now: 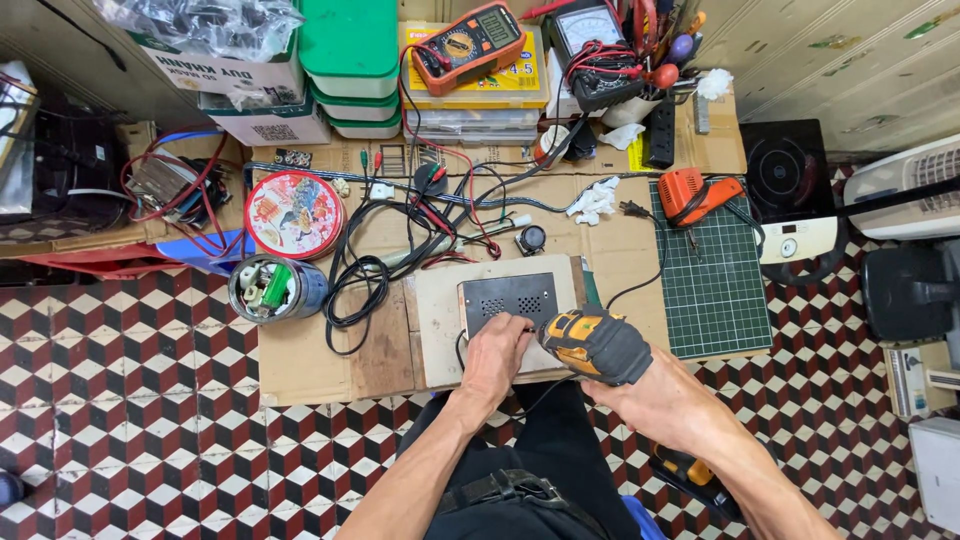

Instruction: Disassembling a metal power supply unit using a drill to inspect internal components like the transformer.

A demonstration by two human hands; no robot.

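A dark metal box with vent holes [510,297] lies flat on a pale board [440,330] on the low cardboard-covered work surface. My left hand [493,358] rests on the box's near edge, fingers pressing it down. My right hand [640,395] grips an orange and black power screwdriver [595,342] whose nose points left toward the box's near right corner, close beside my left fingers. The tool's tip is hidden behind its body.
Black and red cables [385,265] lie behind the box. A round red tin [294,213], a can of parts [275,288], a green cutting mat [715,275] with an orange tool [692,195], two multimeters [468,42] and green boxes [350,60] surround it.
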